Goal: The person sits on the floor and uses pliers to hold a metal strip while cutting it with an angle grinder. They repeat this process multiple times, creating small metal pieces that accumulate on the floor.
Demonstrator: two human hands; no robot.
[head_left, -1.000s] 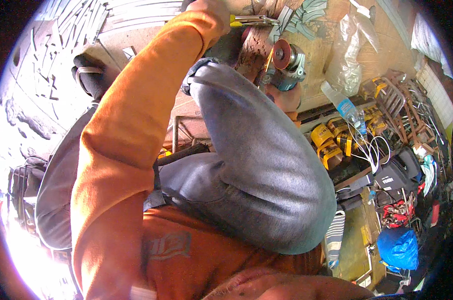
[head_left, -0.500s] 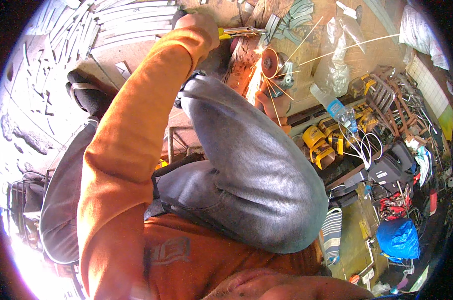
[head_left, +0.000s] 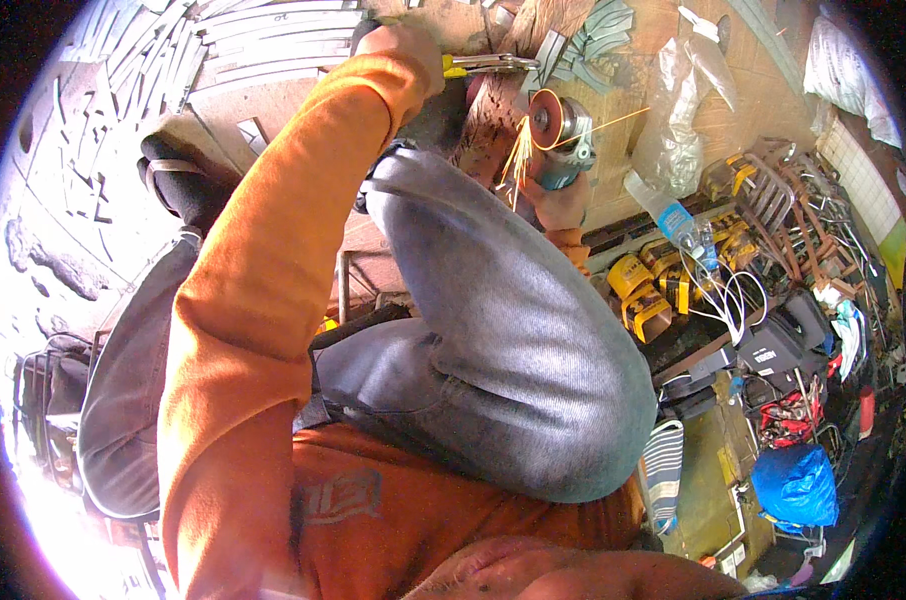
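Observation:
My left hand [head_left: 405, 52], at the end of an orange sleeve, is closed around the yellow handles of a pair of pliers [head_left: 498, 62]. The pliers' metal jaws point right; what they clamp is too small to tell. Below and right of the jaws, my right hand [head_left: 558, 203] grips an angle grinder [head_left: 576, 150], partly hidden behind my knee. Its reddish-brown disc [head_left: 546, 117] throws orange sparks, mostly downward. A worn wooden block [head_left: 490, 118] lies beneath the pliers, left of the disc. Short grey metal pieces [head_left: 598, 45] are heaped just beyond the jaws.
Long metal strips [head_left: 273, 42] and small offcuts lie at the upper left. On the right are a plastic bottle [head_left: 673, 215], yellow-and-black power tools [head_left: 641, 300], a white cable [head_left: 723, 300] and a blue bag [head_left: 795, 485]. Clear plastic wrapping [head_left: 678, 120] lies beyond the grinder.
The grinder has shifted slightly right and away from the wooden block. Its spark stream is smaller, with fewer long streaks. My left hand keeps hold of the pliers, almost unmoved.

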